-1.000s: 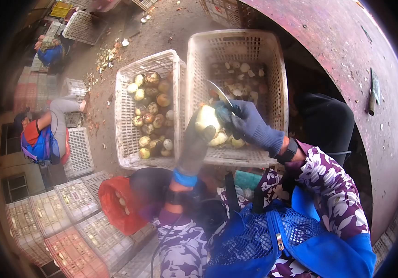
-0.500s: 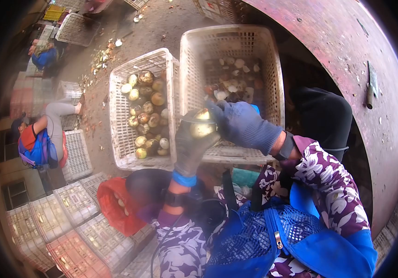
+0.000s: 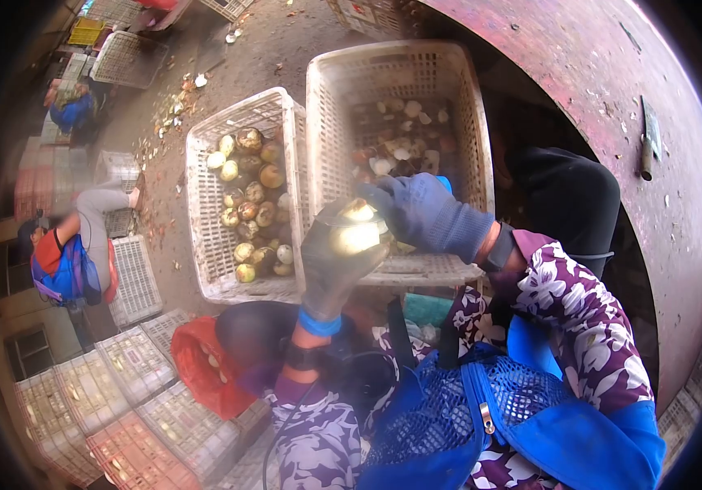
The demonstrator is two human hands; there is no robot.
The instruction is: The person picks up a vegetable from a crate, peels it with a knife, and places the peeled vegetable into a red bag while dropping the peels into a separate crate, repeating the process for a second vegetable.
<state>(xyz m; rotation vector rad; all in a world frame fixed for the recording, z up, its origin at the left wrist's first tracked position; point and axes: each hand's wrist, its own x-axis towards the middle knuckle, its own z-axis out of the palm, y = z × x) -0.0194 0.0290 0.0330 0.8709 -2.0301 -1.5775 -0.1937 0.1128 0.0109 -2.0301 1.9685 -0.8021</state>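
A pale round vegetable, onion-like (image 3: 357,235), is in my left hand (image 3: 328,260), whose gloved fingers wrap round it. My right hand (image 3: 424,212), in a blue-grey glove, is closed beside the vegetable's upper right; a bit of bright blue shows above its knuckles, and what it grips is mostly hidden. Behind the hands, a large white crate (image 3: 482,155) holds pale pieces and peelings at its bottom. To its left, a smaller white crate (image 3: 197,204) contains several whole round vegetables, some brown-skinned and some pale.
A knife (image 3: 650,139) lies on the reddish board (image 3: 612,73) at the right. A red bag (image 3: 204,367) stands lower left, near stacked crates (image 3: 94,380). One person (image 3: 69,265) sits at the left, another (image 3: 73,110) farther back. Peelings litter the ground.
The view has shifted slightly, with crates and hands appearing a little further left. The pale vegetable is still in my left hand and shows a larger bright surface.
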